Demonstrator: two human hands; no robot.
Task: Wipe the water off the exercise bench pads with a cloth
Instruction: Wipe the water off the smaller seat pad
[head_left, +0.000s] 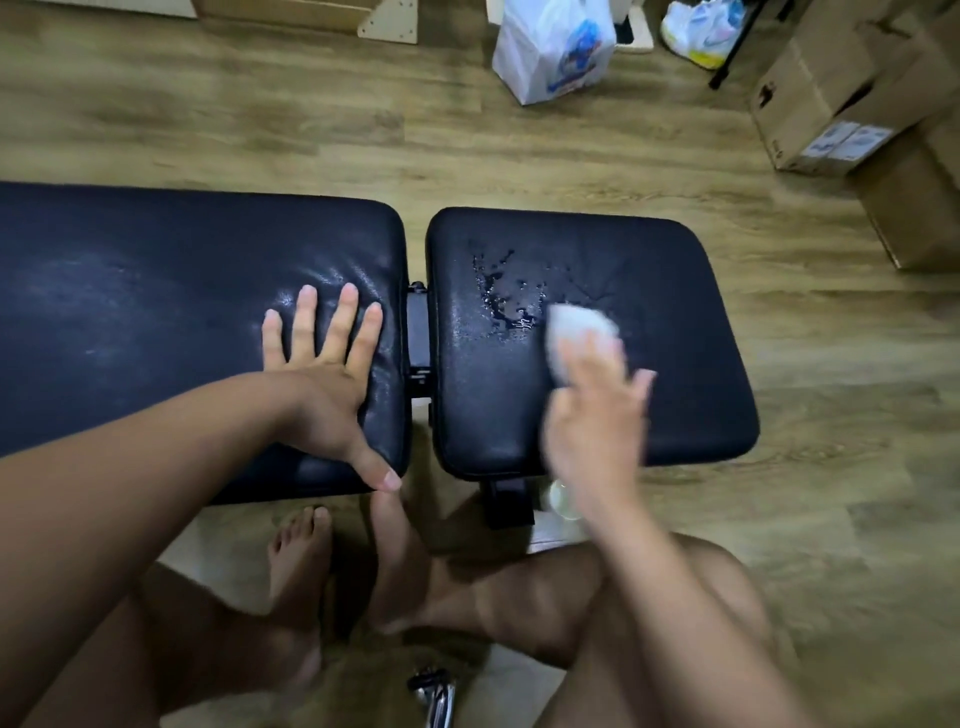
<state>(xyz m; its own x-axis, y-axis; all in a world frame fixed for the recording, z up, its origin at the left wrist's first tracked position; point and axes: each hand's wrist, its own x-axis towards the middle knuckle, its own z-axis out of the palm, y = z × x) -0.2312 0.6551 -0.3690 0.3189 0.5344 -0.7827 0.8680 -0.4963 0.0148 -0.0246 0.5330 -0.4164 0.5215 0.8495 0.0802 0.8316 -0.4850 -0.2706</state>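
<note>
Two black padded bench sections lie side by side: a long left pad (156, 291) and a shorter right pad (665, 322), with a narrow gap and black frame between them. Water drops and a small puddle (501, 296) sit on the right pad's left half. My right hand (592, 421), blurred by motion, holds a pale cloth (576, 332) down on the right pad just right of the puddle. My left hand (322, 364) rests flat with spread fingers on the right end of the left pad, which shows a faint wet sheen.
Wood-look floor surrounds the bench. White plastic bags (556, 47) stand beyond it, cardboard boxes (852, 104) are stacked at the right. My bare legs and feet (301, 561) are in front of the bench, and a chrome object (434, 696) lies by them.
</note>
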